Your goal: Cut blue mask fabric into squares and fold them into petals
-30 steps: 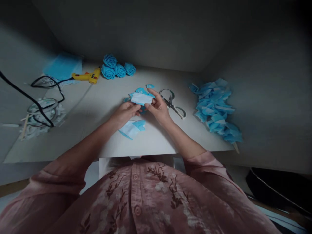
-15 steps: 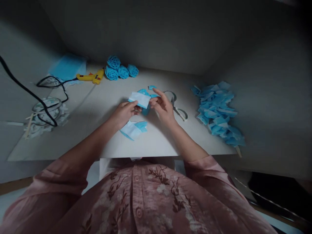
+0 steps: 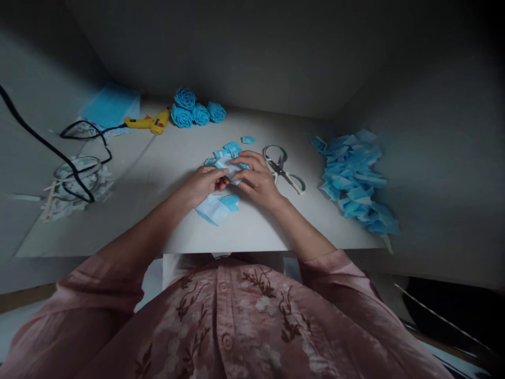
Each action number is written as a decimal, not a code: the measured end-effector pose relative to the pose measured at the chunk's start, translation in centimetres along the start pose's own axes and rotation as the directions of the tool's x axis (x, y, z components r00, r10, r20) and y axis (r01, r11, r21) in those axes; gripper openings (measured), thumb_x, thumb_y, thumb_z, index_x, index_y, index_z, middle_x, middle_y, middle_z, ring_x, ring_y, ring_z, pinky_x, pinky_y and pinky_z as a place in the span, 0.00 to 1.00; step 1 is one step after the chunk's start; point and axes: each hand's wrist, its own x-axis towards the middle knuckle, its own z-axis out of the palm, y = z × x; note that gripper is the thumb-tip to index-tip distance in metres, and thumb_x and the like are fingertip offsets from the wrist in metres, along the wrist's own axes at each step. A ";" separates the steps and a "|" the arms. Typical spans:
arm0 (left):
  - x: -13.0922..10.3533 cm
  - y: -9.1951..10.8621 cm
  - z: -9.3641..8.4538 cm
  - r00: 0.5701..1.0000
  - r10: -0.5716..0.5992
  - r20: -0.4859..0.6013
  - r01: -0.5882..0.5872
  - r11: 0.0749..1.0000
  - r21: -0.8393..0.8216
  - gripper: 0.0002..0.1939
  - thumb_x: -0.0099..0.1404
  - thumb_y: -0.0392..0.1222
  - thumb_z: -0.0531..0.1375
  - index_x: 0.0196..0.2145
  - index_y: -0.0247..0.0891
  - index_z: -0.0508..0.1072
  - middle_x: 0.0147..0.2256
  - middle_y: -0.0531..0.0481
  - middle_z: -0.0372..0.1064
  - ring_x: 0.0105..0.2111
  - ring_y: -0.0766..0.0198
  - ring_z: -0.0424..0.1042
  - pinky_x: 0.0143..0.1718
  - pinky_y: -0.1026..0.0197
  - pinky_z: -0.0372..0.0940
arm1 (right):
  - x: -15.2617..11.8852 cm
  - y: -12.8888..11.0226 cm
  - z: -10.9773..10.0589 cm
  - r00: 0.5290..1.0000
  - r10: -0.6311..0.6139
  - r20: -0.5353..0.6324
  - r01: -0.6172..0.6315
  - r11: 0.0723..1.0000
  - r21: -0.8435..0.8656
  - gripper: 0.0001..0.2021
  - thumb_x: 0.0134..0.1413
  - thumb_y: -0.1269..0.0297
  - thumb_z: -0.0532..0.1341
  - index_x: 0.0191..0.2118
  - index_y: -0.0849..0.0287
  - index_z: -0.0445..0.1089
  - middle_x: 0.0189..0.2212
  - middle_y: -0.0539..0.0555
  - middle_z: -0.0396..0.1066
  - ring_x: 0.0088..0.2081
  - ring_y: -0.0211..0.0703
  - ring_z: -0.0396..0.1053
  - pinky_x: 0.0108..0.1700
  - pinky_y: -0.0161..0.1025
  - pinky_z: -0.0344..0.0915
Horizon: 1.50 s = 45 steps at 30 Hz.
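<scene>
A small blue-and-white fabric piece [image 3: 229,165] is between my two hands above the middle of the table. My left hand [image 3: 208,181] pinches its lower left edge with thumb and fingers. From the right, my right hand [image 3: 254,176] closes its fingertips on the same piece, fingers bent over it. More crumpled blue pieces [image 3: 232,149] show just behind it. A cut blue-and-white piece [image 3: 216,208] lies below my hands. One small blue scrap [image 3: 248,140] rests farther back. Scissors [image 3: 279,169] lie partly open just right of my right hand.
Several blue fabric roses [image 3: 192,111] sit at the back beside a yellow glue gun [image 3: 148,123]. Its black cord [image 3: 51,150] crosses the left side, over white scraps [image 3: 71,197]. Blue sheets [image 3: 111,108] lie back left, a blue pile [image 3: 353,176] at the right.
My right hand has moved left and its fingers have come down over the fabric piece. The piece is lower and more covered, and the scissors show more fully.
</scene>
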 end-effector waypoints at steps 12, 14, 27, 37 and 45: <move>0.1 0.0 0.2 0.978 0.178 -0.108 -0.142 0.950 0.277 0.15 0.63 0.39 0.65 0.19 0.35 0.74 0.21 0.51 0.70 0.21 0.71 0.62 0.26 0.63 0.57 | 0.0 -0.3 0.4 0.969 0.237 -0.070 -0.225 0.963 0.147 0.13 0.68 0.49 0.64 0.41 0.50 0.82 0.60 0.57 0.76 0.64 0.54 0.70 0.69 0.60 0.62; 0.0 0.1 0.2 0.979 0.185 -0.091 -0.149 0.940 0.308 0.15 0.63 0.41 0.66 0.19 0.35 0.74 0.20 0.51 0.70 0.21 0.70 0.62 0.27 0.63 0.57 | 0.0 -0.5 0.4 0.943 0.323 -0.075 -0.298 0.925 0.235 0.15 0.67 0.47 0.65 0.41 0.51 0.81 0.59 0.58 0.76 0.63 0.53 0.71 0.68 0.58 0.63; -0.4 0.3 0.3 0.987 0.150 -0.050 -0.122 0.923 0.364 0.16 0.63 0.41 0.65 0.19 0.35 0.74 0.19 0.51 0.67 0.21 0.70 0.63 0.26 0.64 0.57 | 0.2 -0.7 1.3 0.817 0.577 0.020 -0.488 0.672 0.557 0.24 0.52 0.36 0.71 0.36 0.53 0.76 0.39 0.54 0.77 0.43 0.47 0.73 0.51 0.47 0.70; -0.2 -0.2 -0.1 0.980 0.195 0.024 -0.192 0.923 0.332 0.18 0.58 0.53 0.69 0.23 0.36 0.74 0.23 0.50 0.70 0.23 0.70 0.63 0.26 0.64 0.58 | 0.3 -0.4 1.8 0.825 0.563 0.045 -0.443 0.596 0.670 0.37 0.50 0.39 0.73 0.60 0.50 0.64 0.35 0.48 0.70 0.36 0.43 0.69 0.43 0.43 0.69; 0.0 0.3 0.1 0.972 0.233 -0.013 -0.223 0.943 0.249 0.09 0.53 0.43 0.68 0.23 0.37 0.73 0.23 0.53 0.69 0.24 0.70 0.64 0.28 0.64 0.60 | -0.3 -0.1 2.4 0.860 0.504 0.082 -0.421 0.608 0.673 0.37 0.56 0.42 0.72 0.65 0.48 0.60 0.33 0.47 0.67 0.34 0.42 0.66 0.43 0.41 0.70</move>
